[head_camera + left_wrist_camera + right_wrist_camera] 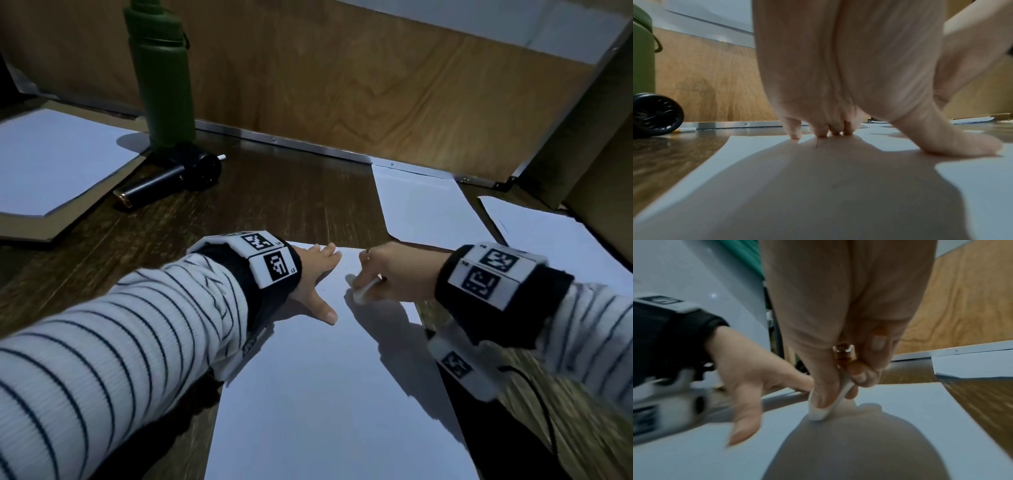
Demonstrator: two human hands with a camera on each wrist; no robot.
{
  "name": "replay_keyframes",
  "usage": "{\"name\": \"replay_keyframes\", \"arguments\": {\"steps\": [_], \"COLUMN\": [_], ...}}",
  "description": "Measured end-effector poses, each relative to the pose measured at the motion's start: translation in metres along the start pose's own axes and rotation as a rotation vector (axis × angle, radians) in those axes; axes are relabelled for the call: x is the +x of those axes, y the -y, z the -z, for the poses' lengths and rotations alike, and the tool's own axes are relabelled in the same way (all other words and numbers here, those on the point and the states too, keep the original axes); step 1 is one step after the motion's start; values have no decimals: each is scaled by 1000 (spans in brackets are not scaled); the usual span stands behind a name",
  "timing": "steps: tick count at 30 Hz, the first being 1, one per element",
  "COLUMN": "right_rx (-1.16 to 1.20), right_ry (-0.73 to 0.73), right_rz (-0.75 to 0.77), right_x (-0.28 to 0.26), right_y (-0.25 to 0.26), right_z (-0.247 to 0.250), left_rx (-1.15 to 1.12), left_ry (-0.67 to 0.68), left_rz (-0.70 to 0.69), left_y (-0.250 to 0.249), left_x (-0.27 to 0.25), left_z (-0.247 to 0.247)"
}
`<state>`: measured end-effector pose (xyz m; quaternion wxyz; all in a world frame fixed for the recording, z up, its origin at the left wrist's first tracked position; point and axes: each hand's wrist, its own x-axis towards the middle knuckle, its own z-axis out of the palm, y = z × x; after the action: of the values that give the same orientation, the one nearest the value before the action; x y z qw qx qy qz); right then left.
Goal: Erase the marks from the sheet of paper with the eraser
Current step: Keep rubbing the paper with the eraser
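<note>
The eraser (826, 404) is pinched in the right hand (394, 274) and pressed onto the sheet of paper (325, 394) on the worktop (274, 192). The sheet is pinned by the flat, released left hand (313, 284). Marks are barely discernible; the eraser is half hidden by fingers.

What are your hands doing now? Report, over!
Left hand flat, pressing the sheet of paper down. Right hand pinching the eraser, tip on the sheet. Faint mark by left fingertips. Nothing in the way.

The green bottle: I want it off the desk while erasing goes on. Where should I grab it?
Wrap your fingers around the green bottle at mid-body, coming from the right front. It stands upright with straight sides, and the black handheld fan lies at its base.
</note>
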<state>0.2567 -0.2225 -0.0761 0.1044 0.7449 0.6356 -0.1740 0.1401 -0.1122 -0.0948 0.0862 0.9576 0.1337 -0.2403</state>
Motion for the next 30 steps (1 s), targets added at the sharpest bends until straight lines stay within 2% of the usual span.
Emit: {"name": "replay_keyframes", "arguments": {"steps": [2, 5, 7, 11, 13, 15, 17, 19, 22, 25, 28, 30], "right_rx": [24, 55, 47, 39, 68, 76, 77, 34, -56, 72, 218, 280], "right_ry": [-110, -267, -237, -14, -48, -174, -233, -210, -96, 35, -51, -114], "right_rz": [-22, -146, -155, -52, -87, -198, -298, -279, -121, -68, -184, -272], "right_x": [8, 31, 29, 1, 4, 21, 34, 33, 12, -8, -13, -15], "right_y": [1, 0, 1, 10, 12, 9, 12, 20, 30, 28, 12, 2], "right_z": [6, 6, 0, -4, 1, 7, 10, 8, 1, -3, -3, -7], "left_rx": [-8, -35, -36, -13, -7, -23, -39, -51, -50, 6, 30, -6], "left_ry": [-8, -17, -17, -1, 1, -10, -19, -29, -28, 5, 20, -18], "left_rz": [-9, -17, -19, 2, -1, -10, -15, -22, -39, 0, -1, -4], "left_y": [-1, -1, -2, -1, -2, -2, -3, -2, 1, 1, 2, 4], "left_x": [-1, -2, -1, 0, -1, -3, -3, -2, 2, 4, 2, -3], "left_z": [1, 1, 0, 0, 1, 1, 1, 1, -2, -2, 2, 5]}}
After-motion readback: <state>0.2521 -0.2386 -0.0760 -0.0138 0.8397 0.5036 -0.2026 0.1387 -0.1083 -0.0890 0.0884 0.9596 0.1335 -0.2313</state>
